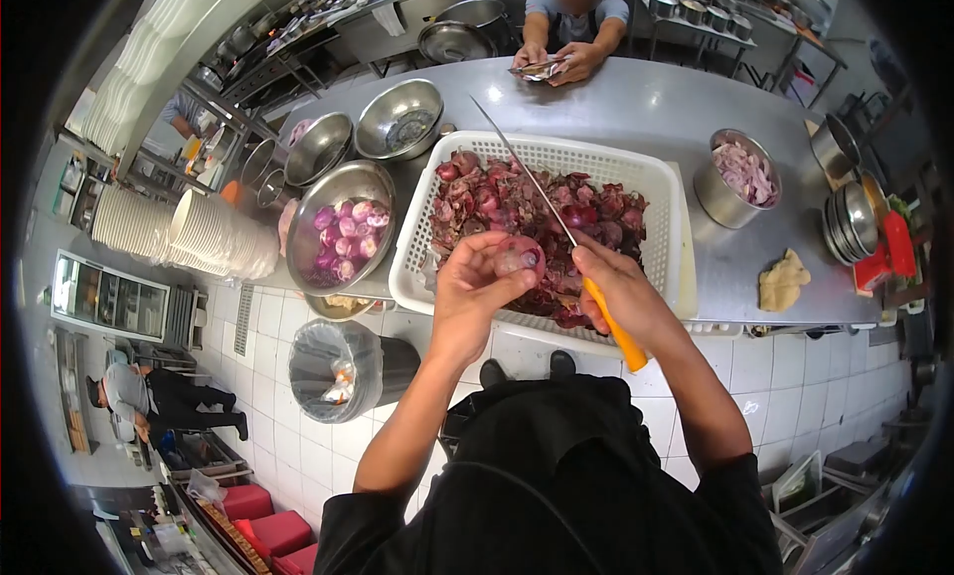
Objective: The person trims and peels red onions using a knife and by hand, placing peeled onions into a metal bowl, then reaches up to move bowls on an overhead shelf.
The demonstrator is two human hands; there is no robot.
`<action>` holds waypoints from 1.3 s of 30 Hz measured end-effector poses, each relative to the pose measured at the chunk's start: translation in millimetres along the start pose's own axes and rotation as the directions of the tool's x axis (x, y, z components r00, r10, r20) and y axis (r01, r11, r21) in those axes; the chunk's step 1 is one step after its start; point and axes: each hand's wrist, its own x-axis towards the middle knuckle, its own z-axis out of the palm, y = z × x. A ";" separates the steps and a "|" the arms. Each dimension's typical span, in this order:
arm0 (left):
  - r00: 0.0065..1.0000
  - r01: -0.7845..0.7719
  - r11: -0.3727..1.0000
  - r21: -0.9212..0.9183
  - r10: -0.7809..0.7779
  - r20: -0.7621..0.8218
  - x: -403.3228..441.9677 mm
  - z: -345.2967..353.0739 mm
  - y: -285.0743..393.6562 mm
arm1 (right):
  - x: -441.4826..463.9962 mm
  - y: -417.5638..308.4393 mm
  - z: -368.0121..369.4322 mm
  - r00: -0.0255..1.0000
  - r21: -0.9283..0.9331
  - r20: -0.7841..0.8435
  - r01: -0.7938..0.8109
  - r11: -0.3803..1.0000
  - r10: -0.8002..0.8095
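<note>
My left hand (475, 295) is closed around a red onion (519, 261) with a pale cut end showing. In my right hand (626, 295) is a long knife with a yellow handle (613, 327); its blade (524, 170) points up and to the left, across the crate. Both hands are over the near side of a white perforated crate (409, 245). Red onions and loose dry skins (596, 217) fill it. Left of the crate, a steel bowl (383, 192) holds several peeled purple onions (346, 239).
Steel bowls (399, 120) stand at the back left. A steel pot (730, 205) of cut onions and a tan cloth (784, 281) lie to the right. A lined bin (333, 371) is on the floor at left. Across the table (686, 98), a person (574, 28) holds something flat.
</note>
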 end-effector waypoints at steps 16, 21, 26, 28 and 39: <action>0.988 0.031 0.999 -0.028 -0.035 -0.149 -14.6 -22.9 -3.7 | 60.0 -57.3 -35.7 0.830 -0.902 0.024 0.258 0.345 -0.557; 0.985 0.011 0.998 -0.058 -0.021 -0.171 -24.5 -25.9 5.1 | 136.9 -68.8 -58.9 0.806 -0.941 0.139 0.288 0.177 -0.575; 0.983 0.016 0.995 -0.100 -0.034 -0.181 -36.1 -29.4 8.0 | 276.9 -93.5 -91.0 0.685 -0.972 0.106 0.225 0.072 -0.721; 0.977 0.033 0.990 -0.138 -0.061 -0.204 -39.2 -27.0 14.4 | 337.1 -85.2 -110.6 0.607 -0.961 0.175 0.278 0.000 -0.775; 0.940 0.056 0.992 -0.112 -0.090 -0.329 -46.0 -33.7 32.1 | 467.3 -74.1 -103.6 0.581 -0.958 0.282 0.127 -0.257 -0.764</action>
